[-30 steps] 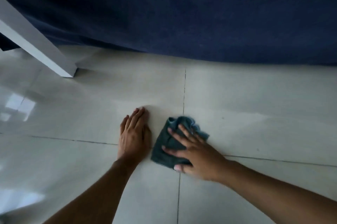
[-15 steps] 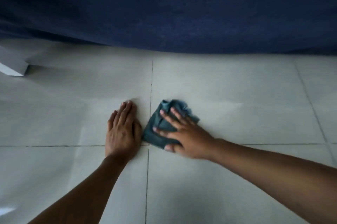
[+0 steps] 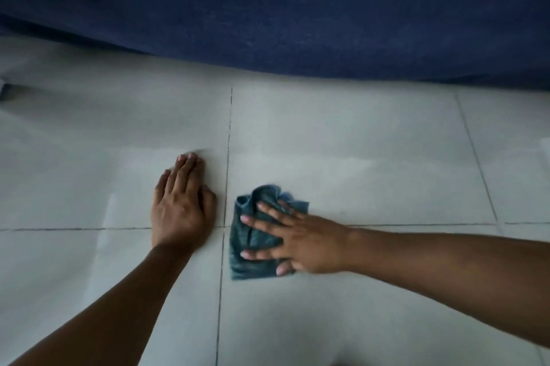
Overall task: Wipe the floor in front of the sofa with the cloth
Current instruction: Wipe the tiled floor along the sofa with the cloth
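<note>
Right of the grout line now, spread right hand (image 3: pixel 303 239) presses cloth (image 3: pixel 253 246); left hand (image 3: pixel 181 211) flat.

Open floor (image 3: pixel 372 133) before sofa (image 3: pixel 297 8)

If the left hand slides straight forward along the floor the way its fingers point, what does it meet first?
The left hand points slightly right of straight ahead, toward the sofa. Only bare floor lies between, so it would probably reach the sofa's lower edge first. The cloth stays off to its right.

Home: blue sofa (image 3: pixel 297 8), tiled floor (image 3: pixel 357 133)
</note>
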